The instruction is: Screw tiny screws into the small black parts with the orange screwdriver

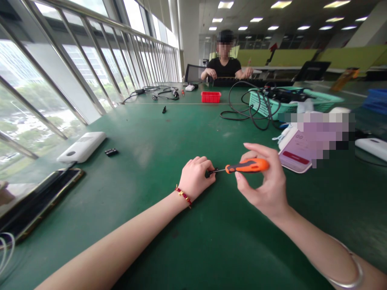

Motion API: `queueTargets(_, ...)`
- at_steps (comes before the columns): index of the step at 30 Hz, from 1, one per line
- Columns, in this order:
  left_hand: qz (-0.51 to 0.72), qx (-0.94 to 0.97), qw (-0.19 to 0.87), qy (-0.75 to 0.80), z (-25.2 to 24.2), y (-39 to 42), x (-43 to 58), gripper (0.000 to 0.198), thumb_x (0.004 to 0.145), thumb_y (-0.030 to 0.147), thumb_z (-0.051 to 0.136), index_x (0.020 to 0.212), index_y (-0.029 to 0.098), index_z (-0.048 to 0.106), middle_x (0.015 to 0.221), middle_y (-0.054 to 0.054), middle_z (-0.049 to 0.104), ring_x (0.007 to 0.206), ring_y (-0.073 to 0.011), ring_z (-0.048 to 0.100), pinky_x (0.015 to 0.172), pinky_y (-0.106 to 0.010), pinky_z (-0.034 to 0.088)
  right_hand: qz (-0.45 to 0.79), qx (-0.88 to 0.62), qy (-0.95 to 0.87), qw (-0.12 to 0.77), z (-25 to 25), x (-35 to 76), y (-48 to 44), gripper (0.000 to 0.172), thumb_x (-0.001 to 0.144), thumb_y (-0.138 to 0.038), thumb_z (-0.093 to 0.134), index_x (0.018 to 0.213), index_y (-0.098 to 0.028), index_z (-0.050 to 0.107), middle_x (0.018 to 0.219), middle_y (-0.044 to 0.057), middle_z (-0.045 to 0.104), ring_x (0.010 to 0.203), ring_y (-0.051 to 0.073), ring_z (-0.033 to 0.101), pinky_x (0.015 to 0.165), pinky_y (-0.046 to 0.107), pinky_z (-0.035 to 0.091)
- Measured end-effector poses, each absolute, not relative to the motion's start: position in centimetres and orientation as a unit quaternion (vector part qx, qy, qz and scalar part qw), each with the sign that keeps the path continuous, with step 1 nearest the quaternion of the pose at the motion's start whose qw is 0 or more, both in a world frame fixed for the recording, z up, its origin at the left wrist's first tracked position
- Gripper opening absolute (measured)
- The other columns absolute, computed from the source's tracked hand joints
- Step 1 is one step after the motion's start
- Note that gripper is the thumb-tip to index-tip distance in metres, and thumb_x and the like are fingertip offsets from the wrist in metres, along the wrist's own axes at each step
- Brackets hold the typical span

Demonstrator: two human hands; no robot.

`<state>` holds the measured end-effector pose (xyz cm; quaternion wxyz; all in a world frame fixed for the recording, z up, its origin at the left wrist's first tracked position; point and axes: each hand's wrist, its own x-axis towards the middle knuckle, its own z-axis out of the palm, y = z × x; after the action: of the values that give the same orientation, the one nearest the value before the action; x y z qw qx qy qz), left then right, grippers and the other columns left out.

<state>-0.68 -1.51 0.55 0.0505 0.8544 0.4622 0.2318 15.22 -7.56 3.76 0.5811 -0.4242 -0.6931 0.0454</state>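
My right hand (264, 183) grips an orange-handled screwdriver (247, 165) with its thin shaft pointing left. The tip meets a small black part (208, 173) pinched in the closed fingers of my left hand (196, 177), which wears a red bead bracelet at the wrist. Both hands hover just above the green table (169, 137), near its middle.
A white device (82, 146) and a small black piece (111, 152) lie at left, a dark phone (39, 201) nearer. A pink-white booklet (298, 151), a teal basket (287, 102) with cables and a red tray (211, 97) sit further off. Another person (225, 60) sits at the far end.
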Motion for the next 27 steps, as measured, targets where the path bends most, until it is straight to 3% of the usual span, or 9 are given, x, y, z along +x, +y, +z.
queueTargets(2, 0.233, 0.854, 0.051, 0.462, 0.56, -1.51, -0.68, 0.003, 0.072, 0.022, 0.057, 0.071, 0.020, 0.058, 0.080, -0.001, 0.061, 0.076, -0.0160, 0.054, 0.071, -0.029, 0.043, 0.051, -0.418, -0.688, 0.592, 3.74, 15.22, -7.51, 0.058, 0.065, -0.018, 0.065, 0.119, -0.018, 0.042, 0.087, 0.003, 0.052, 0.075, 0.016, 0.054, 0.069, 0.031, 0.047)
queueTargets(4, 0.236, 0.854, 0.054, 0.462, 0.56, -1.51, -0.67, 0.003, 0.072, 0.022, 0.057, 0.071, 0.020, 0.058, 0.080, -0.001, 0.061, 0.077, -0.0160, 0.054, 0.071, -0.029, 0.043, 0.063, -0.438, -0.685, 0.578, 3.76, 15.26, -7.65, 0.056, 0.067, -0.021, 0.065, 0.118, -0.018, 0.043, 0.071, -0.002, 0.048, 0.060, 0.013, 0.049, 0.057, 0.027, 0.044)
queueTargets(7, 0.236, 0.853, 0.055, 0.462, 0.52, -1.49, -0.64, 0.002, 0.071, 0.021, 0.057, 0.072, 0.020, 0.059, 0.080, -0.001, 0.062, 0.078, -0.0162, 0.055, 0.073, -0.029, 0.043, 0.071, -0.466, -0.699, 0.538, 3.77, 15.34, -8.04, 0.030, 0.072, -0.022, 0.062, 0.101, -0.019, 0.053, 0.049, -0.009, 0.036, 0.043, 0.009, 0.039, 0.046, 0.023, 0.036)
queueTargets(10, 0.235, 0.853, 0.054, 0.463, 0.48, -1.48, -0.63, 0.003, 0.071, 0.020, 0.057, 0.073, 0.019, 0.059, 0.081, -0.001, 0.062, 0.078, -0.0163, 0.055, 0.073, -0.029, 0.043, 0.070, -0.467, -0.712, 0.520, 3.66, 15.35, -8.18, 0.017, 0.074, -0.019, 0.060, 0.091, -0.019, 0.056, 0.046, -0.010, 0.034, 0.041, 0.007, 0.036, 0.046, 0.022, 0.035)
queueTargets(16, 0.237, 0.854, 0.051, 0.461, 0.47, -1.48, -0.70, 0.004, 0.073, 0.023, 0.057, 0.071, 0.019, 0.058, 0.080, -0.001, 0.061, 0.076, -0.0158, 0.054, 0.070, -0.029, 0.043, 0.047, -0.406, -0.700, 0.586, 3.48, 15.18, -7.52, 0.056, 0.066, -0.016, 0.063, 0.118, -0.019, 0.044, 0.088, 0.004, 0.053, 0.077, 0.016, 0.055, 0.071, 0.032, 0.048)
queueTargets(18, 0.237, 0.855, 0.053, 0.459, 0.48, -1.48, -0.71, 0.005, 0.073, 0.023, 0.057, 0.071, 0.019, 0.058, 0.080, -0.001, 0.061, 0.076, -0.0158, 0.054, 0.070, -0.029, 0.043, 0.051, -0.412, -0.693, 0.589, 3.50, 15.20, -7.46, 0.061, 0.065, -0.019, 0.065, 0.121, -0.019, 0.041, 0.083, 0.002, 0.052, 0.071, 0.015, 0.054, 0.065, 0.031, 0.048)
queueTargets(21, 0.240, 0.856, 0.058, 0.454, 0.46, -1.46, -0.69, 0.004, 0.073, 0.023, 0.057, 0.071, 0.019, 0.058, 0.080, -0.001, 0.061, 0.077, -0.0158, 0.054, 0.071, -0.029, 0.043, 0.054, -0.437, -0.703, 0.558, 3.51, 15.36, -7.71, 0.045, 0.067, -0.021, 0.066, 0.109, -0.019, 0.049, 0.056, -0.008, 0.041, 0.047, 0.009, 0.041, 0.047, 0.024, 0.039)
queueTargets(24, 0.240, 0.854, 0.058, 0.458, 0.43, -1.44, -0.67, 0.002, 0.072, 0.021, 0.057, 0.071, 0.019, 0.058, 0.079, -0.001, 0.061, 0.077, -0.0159, 0.054, 0.072, -0.029, 0.043, 0.056, -0.449, -0.726, 0.518, 3.50, 15.44, -8.00, 0.021, 0.072, -0.019, 0.062, 0.092, -0.020, 0.056, 0.046, -0.010, 0.036, 0.040, 0.007, 0.036, 0.044, 0.022, 0.035)
queueTargets(27, 0.236, 0.854, 0.054, 0.461, 0.43, -1.44, -0.67, 0.002, 0.072, 0.021, 0.057, 0.072, 0.020, 0.059, 0.080, -0.001, 0.061, 0.077, -0.0160, 0.054, 0.071, -0.029, 0.043, 0.057, -0.427, -0.720, 0.543, 3.49, 15.31, -7.92, 0.035, 0.071, -0.015, 0.060, 0.105, -0.020, 0.052, 0.057, -0.006, 0.045, 0.050, 0.010, 0.047, 0.052, 0.024, 0.043)
